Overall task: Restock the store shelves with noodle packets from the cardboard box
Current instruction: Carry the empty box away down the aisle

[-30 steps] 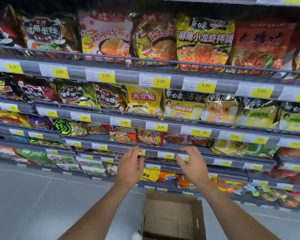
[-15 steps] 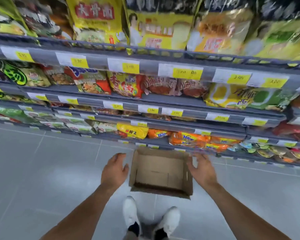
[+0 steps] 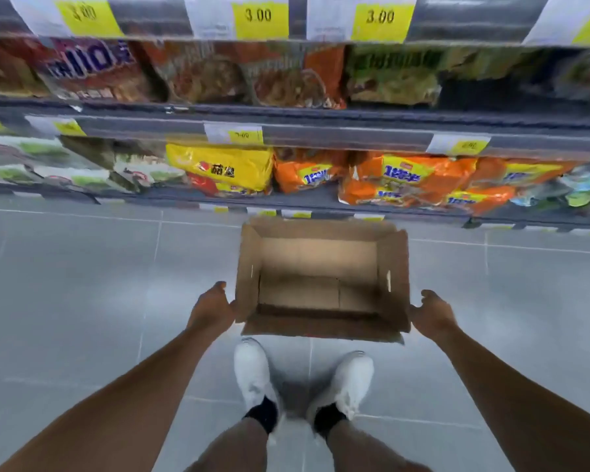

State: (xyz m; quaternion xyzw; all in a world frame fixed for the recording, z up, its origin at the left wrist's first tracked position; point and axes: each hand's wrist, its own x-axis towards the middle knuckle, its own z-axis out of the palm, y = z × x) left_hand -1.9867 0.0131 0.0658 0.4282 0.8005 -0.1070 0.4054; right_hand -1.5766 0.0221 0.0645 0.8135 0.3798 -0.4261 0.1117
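An open cardboard box [image 3: 392,277] sits on the grey floor in front of my white shoes [image 3: 252,373], and its inside is bare. My left hand [image 3: 210,310] presses against the box's left wall near the front corner. At the front right corner my right hand [image 3: 431,315] lies on the right wall, fingers spread. Noodle packets fill the shelves beyond the box: a yellow packet [image 3: 225,168] and orange packets [image 3: 409,182] on the lowest shelf, and red and brown packets [image 3: 198,76] on the shelf above.
Grey shelf rails carry yellow 3.00 price tags [image 3: 259,18]. Green and white packets [image 3: 48,165] lie at the lower left. The lowest shelf edge [image 3: 321,207] runs just beyond the box's far wall. Tiled floor [image 3: 82,284] stretches to both sides.
My head has tipped down and come closer to the floor. Both hands dropped from the shelf front to the box and now lie against its two side walls.
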